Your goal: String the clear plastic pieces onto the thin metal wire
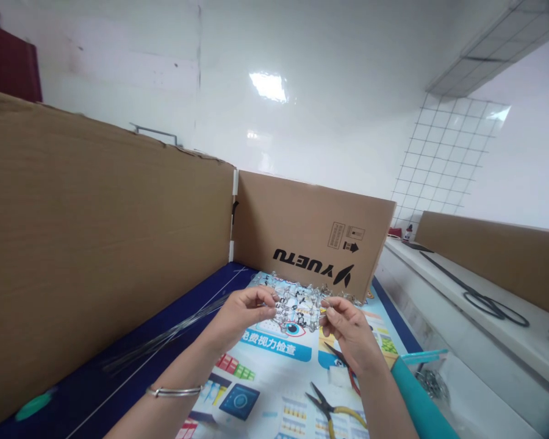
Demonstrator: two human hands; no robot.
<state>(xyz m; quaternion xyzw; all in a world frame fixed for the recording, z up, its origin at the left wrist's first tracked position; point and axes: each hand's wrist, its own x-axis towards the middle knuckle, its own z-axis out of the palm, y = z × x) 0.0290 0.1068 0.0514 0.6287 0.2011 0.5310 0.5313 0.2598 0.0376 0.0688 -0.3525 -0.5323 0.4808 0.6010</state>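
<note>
Both my hands hold up a flat lattice of clear crystal beads (297,303) above the printed poster. My left hand (247,311) pinches its left edge with closed fingers; a metal bangle (174,391) circles that wrist. My right hand (348,329) pinches the right edge, fingers also closed. More clear beads (274,280) lie on the poster just behind the piece.
Cardboard walls (96,244) fence the left and back; the back one reads YUETU. Thin wires (165,335) lie on the blue cloth. Pliers with yellow handles (333,411) and red-handled scissors (343,363) rest on the poster (265,378). A teal box edge (421,390) stands right.
</note>
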